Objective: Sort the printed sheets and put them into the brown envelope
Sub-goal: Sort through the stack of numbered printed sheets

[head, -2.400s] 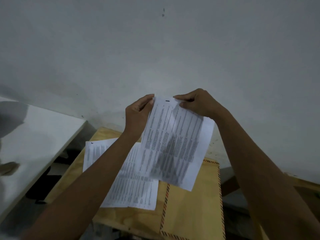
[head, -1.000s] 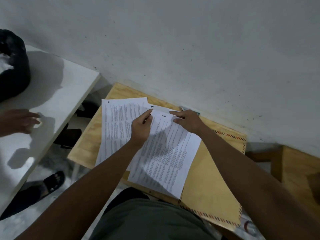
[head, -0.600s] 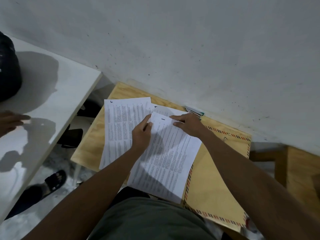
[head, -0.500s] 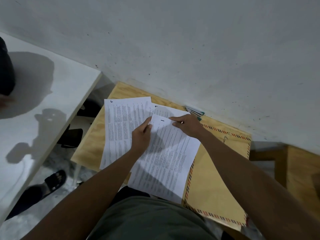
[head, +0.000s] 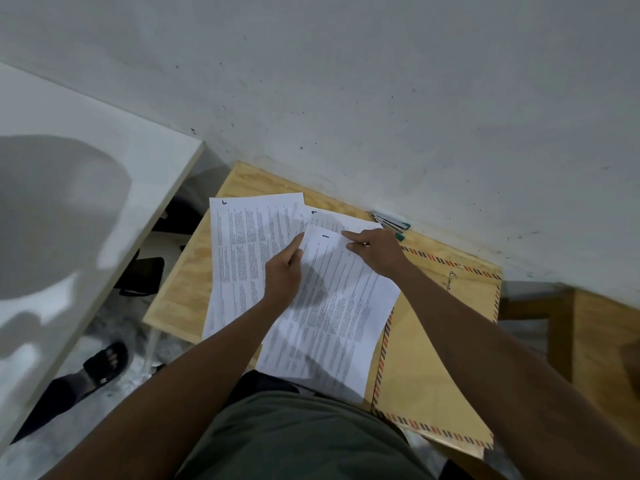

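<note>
Pinching the top left corner of the uppermost printed sheet, the left hand has its thumb on the paper's upper face and its fingers curled beneath the edge. The right hand lies flatter at the same sheet's top right corner, fingers stretched out and pressing down on the paper; whether any finger hooks under the edge cannot be told. That sheet bears a handwritten mark near its top and hangs past the near edge of the small plywood table. A second sheet peeks out beneath it toward the far edge, and a third sheet lies to the left, near the table's left edge. The brown envelope, bordered with red and blue stripes, lies flat along the table's right side, partly under the top sheet. Pens rest at the far edge by the wall.
</note>
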